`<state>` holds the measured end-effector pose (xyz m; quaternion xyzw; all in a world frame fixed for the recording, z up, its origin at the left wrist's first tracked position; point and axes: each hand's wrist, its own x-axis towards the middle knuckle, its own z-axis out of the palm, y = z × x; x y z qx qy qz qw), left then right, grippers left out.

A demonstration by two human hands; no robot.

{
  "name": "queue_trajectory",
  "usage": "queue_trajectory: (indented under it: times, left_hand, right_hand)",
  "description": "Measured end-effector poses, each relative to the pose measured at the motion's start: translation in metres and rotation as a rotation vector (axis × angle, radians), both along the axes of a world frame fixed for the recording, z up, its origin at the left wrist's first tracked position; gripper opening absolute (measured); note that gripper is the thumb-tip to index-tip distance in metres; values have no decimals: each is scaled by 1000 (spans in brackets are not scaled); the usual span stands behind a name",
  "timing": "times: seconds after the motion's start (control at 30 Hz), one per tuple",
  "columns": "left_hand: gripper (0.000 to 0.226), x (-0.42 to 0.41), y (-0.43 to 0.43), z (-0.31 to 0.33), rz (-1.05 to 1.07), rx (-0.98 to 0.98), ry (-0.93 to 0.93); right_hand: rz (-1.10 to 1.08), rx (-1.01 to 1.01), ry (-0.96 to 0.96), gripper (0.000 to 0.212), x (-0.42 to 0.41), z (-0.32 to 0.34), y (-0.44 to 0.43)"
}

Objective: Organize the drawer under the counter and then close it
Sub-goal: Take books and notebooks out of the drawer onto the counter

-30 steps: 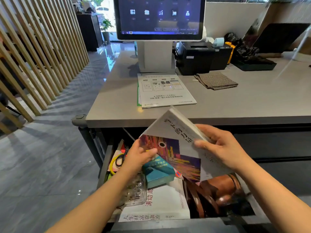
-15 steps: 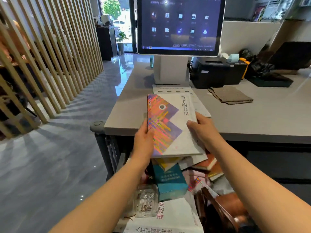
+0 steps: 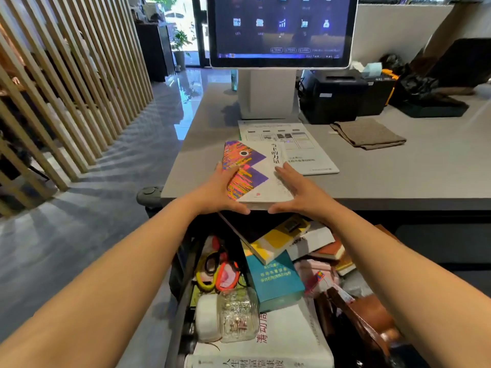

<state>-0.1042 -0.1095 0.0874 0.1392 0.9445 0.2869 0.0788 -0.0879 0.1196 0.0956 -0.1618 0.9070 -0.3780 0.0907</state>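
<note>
Grey counter (image 3: 398, 179), open drawer (image 3: 183, 309) below: a person's two bare hands press a white book with an orange-and-purple cover (image 3: 252, 173) flat near the counter's front edge, its far corner overlapping a printed sheet (image 3: 305, 152). Much of the drawer is hard to read. Its front is cut off by the frame's lower edge, both forearms cross its sides, and the brown leather item (image 3: 372, 322) at lower right is partly hidden; the small contents of the clear jar (image 3: 233, 317) cannot be made out.

Half a second earlier the same book was held lifted, tilted above the counter's edge; now it lies flat on the surface, farther from the drawer.

The left hand (image 3: 218, 192) lies against the book's left edge, the right hand (image 3: 297, 189) on its right side, fingers spread and resting on the cover, thumbs at the near edge. Neither hand is clenched around it. Between the forearms, inside the drawer, lie a teal book (image 3: 276, 280), a yellow book (image 3: 276, 240), scissors with yellow and red handles (image 3: 215, 272) and a large white book (image 3: 287, 341).
</note>
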Motion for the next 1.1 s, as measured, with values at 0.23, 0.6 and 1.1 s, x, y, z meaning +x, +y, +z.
queue_trajectory:
  times: [0.23,0.6,1.1]
  left_hand:
    - [64,8,17,-13,185,93,236]
    - [63,119,62,-112,239,132,-112]
    - [55,124,70,-108,332,-74,-209]
  right_hand:
    - [-133,110,181,65,-10,-4,9]
    - [114,503,263,70,62,-97,-6]
    - [70,681,275,77,101,-102,-10]
